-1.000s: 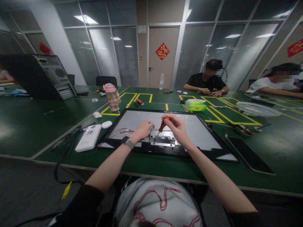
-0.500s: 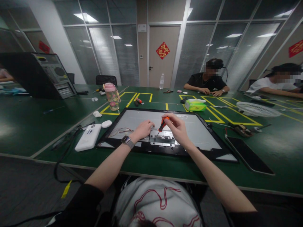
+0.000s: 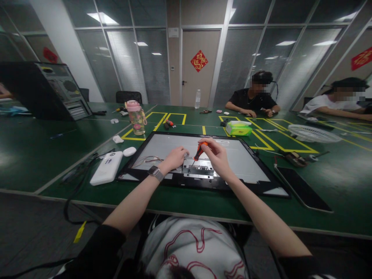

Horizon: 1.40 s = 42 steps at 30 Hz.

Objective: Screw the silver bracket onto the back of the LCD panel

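Note:
A display panel (image 3: 162, 145) with a black frame lies flat on the table, its pale grey back facing up. Near its front edge sits a silver metal bracket (image 3: 199, 175). My right hand (image 3: 218, 158) is closed around the handle of a red-and-black screwdriver (image 3: 198, 152), whose shaft slants down to the bracket's left part. My left hand (image 3: 176, 158), a watch on its wrist, rests low over the panel with fingers stretched to the bracket's upper left corner. Its fingertips are partly hidden. Thin wires (image 3: 149, 159) lie left of that hand.
Left of the panel lie a white power bank (image 3: 107, 168) and a white oval case (image 3: 129, 151). A pink-lidded bottle (image 3: 136, 120) and a green tissue pack (image 3: 238, 128) stand beyond. A dark phone-like slab (image 3: 302, 188) lies right. Two people sit across the table at the right.
The whole view has shifted slightly. Both hands keep nearly the same places, and the screwdriver tip stays at the bracket's left part.

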{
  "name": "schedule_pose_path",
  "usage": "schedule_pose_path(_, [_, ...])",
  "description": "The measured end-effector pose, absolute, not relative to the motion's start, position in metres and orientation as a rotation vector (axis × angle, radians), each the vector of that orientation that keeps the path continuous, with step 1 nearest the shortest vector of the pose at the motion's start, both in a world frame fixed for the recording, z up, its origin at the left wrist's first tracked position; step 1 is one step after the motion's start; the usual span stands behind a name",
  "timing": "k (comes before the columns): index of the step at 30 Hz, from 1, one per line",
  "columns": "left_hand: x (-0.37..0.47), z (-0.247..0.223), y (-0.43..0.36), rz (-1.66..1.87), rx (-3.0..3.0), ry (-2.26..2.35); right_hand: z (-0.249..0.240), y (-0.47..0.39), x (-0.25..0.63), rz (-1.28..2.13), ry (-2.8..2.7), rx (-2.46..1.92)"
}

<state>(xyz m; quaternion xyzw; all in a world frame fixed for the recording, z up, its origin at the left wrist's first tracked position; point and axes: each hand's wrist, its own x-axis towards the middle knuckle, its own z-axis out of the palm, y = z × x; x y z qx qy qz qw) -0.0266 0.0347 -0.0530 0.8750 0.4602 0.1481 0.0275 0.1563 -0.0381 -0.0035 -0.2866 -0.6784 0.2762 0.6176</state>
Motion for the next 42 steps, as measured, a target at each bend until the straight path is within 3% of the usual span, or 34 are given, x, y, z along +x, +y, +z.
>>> schedule_pose_path(16, [-0.027,-0.052,0.033,0.479,2.679,1.411,-0.002,-0.036,0.159,0.695,-1.581,-0.638])
schedule_pose_path(29, [-0.030,-0.058,0.039,0.494,2.712,1.365,0.006,-0.035,0.171,0.941,-1.812,-0.486])
schedule_pose_path(42, [-0.030,-0.059,0.039,0.569,2.674,1.335,0.007,-0.038,0.168,0.896,-1.746,-0.523])
